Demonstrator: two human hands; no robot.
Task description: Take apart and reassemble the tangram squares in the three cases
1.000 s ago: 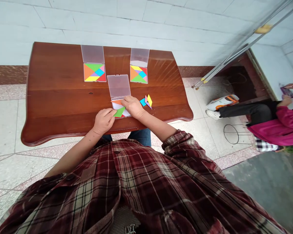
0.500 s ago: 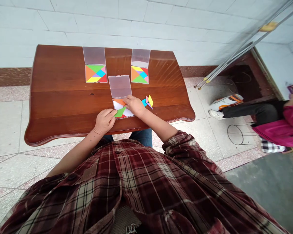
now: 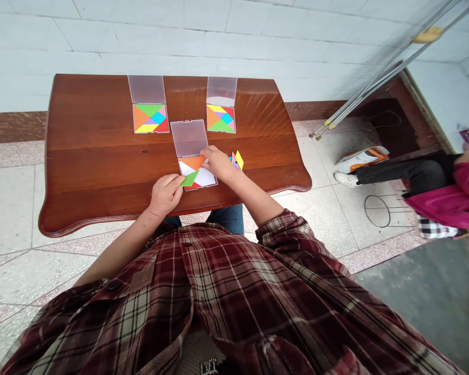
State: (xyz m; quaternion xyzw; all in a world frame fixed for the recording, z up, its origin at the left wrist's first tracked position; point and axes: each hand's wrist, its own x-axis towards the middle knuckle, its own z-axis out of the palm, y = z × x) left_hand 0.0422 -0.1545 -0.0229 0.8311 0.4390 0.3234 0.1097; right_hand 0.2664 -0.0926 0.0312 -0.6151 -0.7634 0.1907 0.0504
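Note:
My left hand (image 3: 166,194) pinches a green triangle (image 3: 189,179) over the near left part of an open plastic case (image 3: 207,178). Inside that case lie an orange triangle (image 3: 192,162) along the far side and a red piece (image 3: 194,185) at the near edge, partly under the green one. The case's clear lid (image 3: 189,138) is folded back, away from me. My right hand (image 3: 218,162) is at the case's far right corner, fingertips on the end of the orange triangle. Loose pieces, among them a yellow one (image 3: 239,160), lie right of it, partly hidden.
Two open cases filled with coloured pieces, one at the left (image 3: 150,119) and one at the right (image 3: 221,119), lie farther back on the wooden table (image 3: 89,156). At the far right, a seated person's leg (image 3: 391,174), a bag (image 3: 361,159) and metal crutches (image 3: 359,91) show.
My right hand has shifted slightly, uncovering more of the orange triangle and hiding more of the loose pieces. My left hand still holds the green triangle. The view has shifted a little.

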